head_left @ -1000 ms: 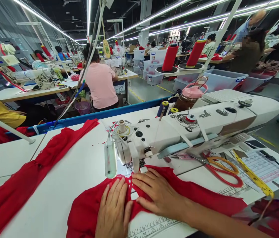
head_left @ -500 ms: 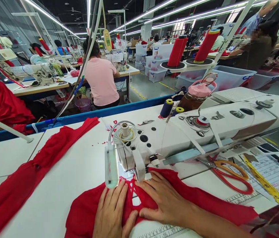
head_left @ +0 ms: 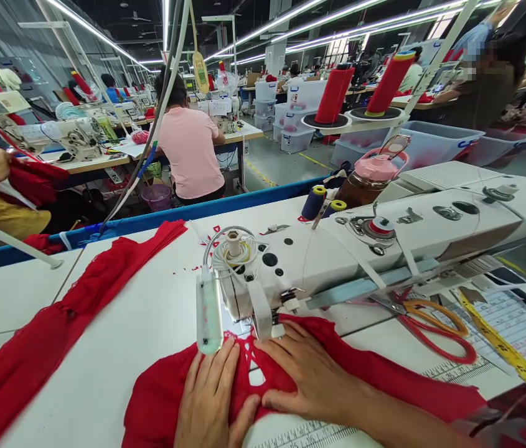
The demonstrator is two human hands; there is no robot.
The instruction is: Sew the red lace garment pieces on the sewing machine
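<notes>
A red garment piece [head_left: 155, 398] with a crisscross cutout lies under the head of a white sewing machine [head_left: 286, 267]. My left hand [head_left: 209, 395] rests flat on the fabric, left of the cutout, fingers stretched toward the needle area. On the other side, my right hand [head_left: 304, 373] presses the cloth down with fingers extended, its fingertips close to the presser foot. The foot and needle are mostly hidden behind the machine's white guard. A lamp [head_left: 209, 314] hangs just beyond my left fingertips.
Another length of red fabric [head_left: 76, 305] lies across the table at left. Scissors [head_left: 435, 326], a yellow tape measure [head_left: 498, 339] and a written sheet [head_left: 519, 317] are under the machine arm at right. Thread cones [head_left: 335, 96] stand above. A co-worker in pink [head_left: 192, 152] sits ahead.
My hands and the fabric under them stay practically in place. At far left, a co-worker's red cloth has been lowered and drawn in, baring a yellow garment and a hand.
</notes>
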